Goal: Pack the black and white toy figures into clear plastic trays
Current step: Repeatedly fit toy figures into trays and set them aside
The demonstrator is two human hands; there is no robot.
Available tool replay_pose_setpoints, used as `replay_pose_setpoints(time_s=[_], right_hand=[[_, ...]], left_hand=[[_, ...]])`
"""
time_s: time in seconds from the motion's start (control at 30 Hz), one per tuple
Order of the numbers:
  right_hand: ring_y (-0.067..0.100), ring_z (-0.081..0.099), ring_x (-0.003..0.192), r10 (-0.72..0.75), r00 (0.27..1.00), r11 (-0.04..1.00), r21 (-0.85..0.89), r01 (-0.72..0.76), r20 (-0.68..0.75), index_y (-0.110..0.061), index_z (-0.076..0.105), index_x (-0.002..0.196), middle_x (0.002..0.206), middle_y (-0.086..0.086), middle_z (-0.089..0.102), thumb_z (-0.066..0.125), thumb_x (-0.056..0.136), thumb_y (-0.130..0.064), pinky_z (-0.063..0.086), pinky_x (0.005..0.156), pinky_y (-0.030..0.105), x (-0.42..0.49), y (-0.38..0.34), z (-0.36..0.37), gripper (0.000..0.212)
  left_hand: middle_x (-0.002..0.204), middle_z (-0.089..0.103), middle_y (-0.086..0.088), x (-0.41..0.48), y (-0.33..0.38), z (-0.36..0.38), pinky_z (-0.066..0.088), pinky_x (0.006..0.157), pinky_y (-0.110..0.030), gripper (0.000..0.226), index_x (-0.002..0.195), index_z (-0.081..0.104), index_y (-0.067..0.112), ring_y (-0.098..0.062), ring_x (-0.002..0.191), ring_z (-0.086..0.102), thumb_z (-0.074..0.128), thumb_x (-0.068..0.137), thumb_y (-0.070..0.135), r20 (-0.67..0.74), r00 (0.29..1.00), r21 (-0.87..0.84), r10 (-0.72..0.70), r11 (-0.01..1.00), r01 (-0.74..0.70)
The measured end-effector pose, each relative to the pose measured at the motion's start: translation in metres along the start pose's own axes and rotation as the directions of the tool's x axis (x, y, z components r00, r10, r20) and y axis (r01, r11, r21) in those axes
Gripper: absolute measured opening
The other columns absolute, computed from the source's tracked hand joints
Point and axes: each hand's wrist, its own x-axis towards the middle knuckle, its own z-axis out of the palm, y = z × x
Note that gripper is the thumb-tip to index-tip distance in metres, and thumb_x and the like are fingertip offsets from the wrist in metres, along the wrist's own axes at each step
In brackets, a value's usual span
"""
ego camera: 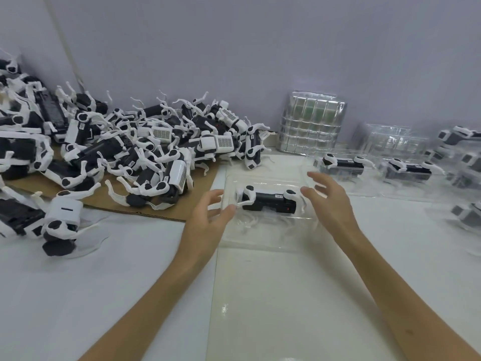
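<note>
Two bare forearms reach in from the near edge over the white table point(117, 282). The left hand point(208, 214) is open, fingers spread and only slightly bent, gripping nothing; its fingertips lie at the left edge of a clear tray point(260, 242), just beside the white leg of the toy figure point(269, 200) that sits in it. Whether they touch that leg I cannot tell. The right hand point(328, 201) is open too, fingers spread, holding nothing, and hovers at the figure's right end, its nearest fingertip just beside the white shoulder.

The figure thus lies between the two hands, a little farther off than both palms, lengthwise from left to right in the tray (black body, white legs, a small label on top).

To the near left a loose figure point(59, 220) lies on the table, beside a sheet of brown cardboard point(166, 212). Farther left a big pile of figures point(130, 142) sprawls over the cardboard up to the wall point(234, 48).

To the far right, two packed trays point(346, 164) each hold one figure. Behind them an upright stack of empty trays point(311, 123) leans at the wall, and a lower stack point(390, 138) stands to its right. More figures at the right edge are blurred.
</note>
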Motion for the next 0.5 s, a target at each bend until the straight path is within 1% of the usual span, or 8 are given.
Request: replay_pose_setpoints(time_s=[0.07,0.1,0.13,0.2,0.27,0.33,0.4,0.5], right_hand=[[0.010,0.050,0.127,-0.271,0.961,0.954,-0.151,0.260,-0.061,-0.023,0.061,0.131,0.133,-0.012,0.055,0.066,0.093,-0.018,0.033,0.104,0.016,-0.006,-0.010,-0.002,0.039],[0.010,0.048,0.129,-0.394,0.918,0.900,-0.218,0.377,-0.039,-0.021,0.062,0.132,0.136,-0.009,0.056,0.066,0.092,-0.019,0.030,0.108,0.019,-0.011,-0.015,-0.001,0.040],[0.011,0.046,0.132,-0.489,0.872,0.837,-0.274,0.474,0.016,-0.021,0.061,0.133,0.140,-0.006,0.055,0.066,0.093,-0.022,0.028,0.112,0.025,-0.016,-0.022,0.001,0.041],[0.012,0.040,0.137,-0.574,0.788,0.697,-0.373,0.613,0.223,-0.026,0.056,0.139,0.149,-0.005,0.048,0.058,0.094,-0.037,0.025,0.113,0.033,-0.026,-0.031,0.009,0.047],[0.010,0.032,0.143,-0.517,0.722,0.569,-0.445,0.692,0.461,-0.036,0.045,0.146,0.156,-0.010,0.038,0.048,0.096,-0.051,0.022,0.115,0.036,-0.036,-0.035,0.018,0.052],[0.009,0.027,0.146,-0.423,0.713,0.540,-0.476,0.694,0.560,-0.042,0.040,0.147,0.156,-0.014,0.037,0.045,0.098,-0.054,0.020,0.116,0.038,-0.040,-0.033,0.024,0.051],[0.008,0.031,0.143,-0.402,0.749,0.558,-0.507,0.657,0.527,-0.042,0.043,0.145,0.148,-0.016,0.047,0.048,0.097,-0.053,0.026,0.111,0.037,-0.040,-0.031,0.023,0.049],[0.009,0.039,0.132,-0.364,0.836,0.632,-0.551,0.545,0.410,-0.040,0.052,0.136,0.133,-0.017,0.056,0.054,0.090,-0.061,0.033,0.103,0.035,-0.035,-0.031,0.016,0.050]], left_hand=[[0.112,0.056,0.028,-0.001,-0.002,0.003,0.040,0.068,0.000,0.022,0.106,0.052,0.051,0.020,0.094,0.057,0.063,0.094,0.035,0.008,0.999,0.059,0.036,0.998,-0.037],[0.112,0.057,0.027,-0.002,-0.002,0.004,0.040,0.069,0.000,0.022,0.108,0.053,0.050,0.021,0.092,0.057,0.063,0.094,0.035,0.006,0.999,0.073,0.051,0.996,-0.052],[0.113,0.058,0.025,-0.002,-0.002,0.004,0.042,0.070,-0.002,0.022,0.113,0.054,0.047,0.019,0.092,0.058,0.062,0.095,0.036,0.003,0.998,0.085,0.064,0.994,-0.064],[0.119,0.061,0.019,-0.002,-0.003,0.004,0.047,0.082,-0.012,0.025,0.124,0.057,0.037,0.010,0.098,0.061,0.057,0.098,0.039,0.014,0.996,0.101,0.085,0.991,-0.086],[0.122,0.064,0.018,-0.003,-0.003,0.003,0.048,0.096,-0.027,0.035,0.128,0.059,0.035,0.000,0.108,0.062,0.045,0.098,0.045,0.063,0.993,0.088,0.102,0.990,-0.107],[0.124,0.064,0.022,-0.004,-0.004,0.003,0.044,0.104,-0.033,0.043,0.132,0.059,0.039,-0.002,0.113,0.061,0.036,0.097,0.050,0.127,0.989,0.085,0.076,0.993,-0.088],[0.132,0.059,0.024,-0.004,-0.008,0.006,0.039,0.111,-0.032,0.045,0.137,0.054,0.039,-0.002,0.122,0.056,0.033,0.100,0.052,0.159,0.985,0.125,0.066,0.988,-0.086],[0.139,0.052,0.024,-0.005,-0.014,0.008,0.034,0.110,-0.026,0.041,0.140,0.050,0.039,-0.001,0.129,0.050,0.034,0.104,0.048,0.152,0.985,0.216,0.076,0.970,-0.108]])
